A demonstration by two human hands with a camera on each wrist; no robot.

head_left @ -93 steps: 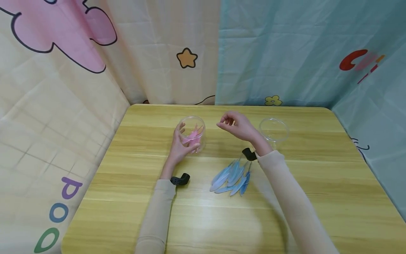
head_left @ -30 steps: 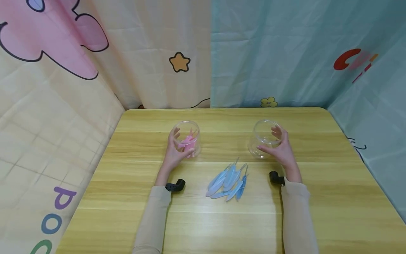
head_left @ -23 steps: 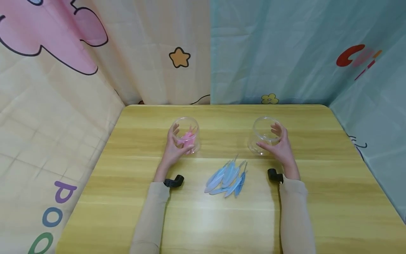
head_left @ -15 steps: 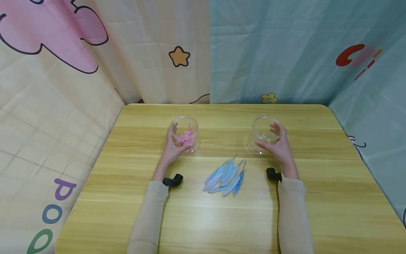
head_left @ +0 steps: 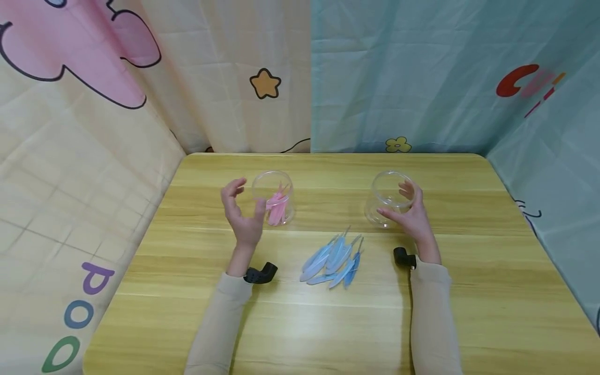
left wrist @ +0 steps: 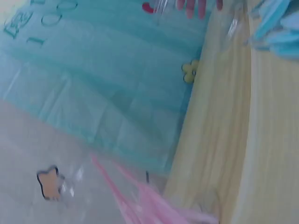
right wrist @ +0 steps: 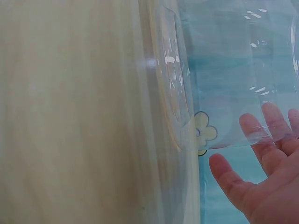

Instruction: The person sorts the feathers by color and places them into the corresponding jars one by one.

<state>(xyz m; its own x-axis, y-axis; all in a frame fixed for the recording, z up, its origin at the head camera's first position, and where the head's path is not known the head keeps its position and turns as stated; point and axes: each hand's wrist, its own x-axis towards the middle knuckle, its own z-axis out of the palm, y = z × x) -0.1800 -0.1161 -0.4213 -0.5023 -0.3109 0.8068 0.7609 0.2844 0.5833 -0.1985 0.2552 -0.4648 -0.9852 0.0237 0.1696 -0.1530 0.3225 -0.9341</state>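
The worktop (head_left: 469, 271) spreads wide and wooden under both arms, curtained on the far side and at both ends. On it stand two clear jars. The empty jar (head_left: 388, 200) sits inside the right hand (head_left: 412, 219), whose fingers (head_left: 407, 191) curl round its far wall while the thumb lies across the near wall; the right wrist view shows those fingers through the clear plastic. The jar of pink feathers (head_left: 274, 198) stands just to the right of the left hand (head_left: 241, 216), a little beyond its palm, and that hand is lifted clear of it, fingers (head_left: 233, 186) loosely bent and holding nothing.

Between the two wrists, nearer the person than either jar, lies the bunch of blue feathers (head_left: 334, 258). Their long axis runs slantwise, quill ends pointing away toward the empty jar, broad tips toward the person's left. They lie back and to the right of the left fingers, back and to the left of the right ones, about equally near to both hands, though only the left is unoccupied.
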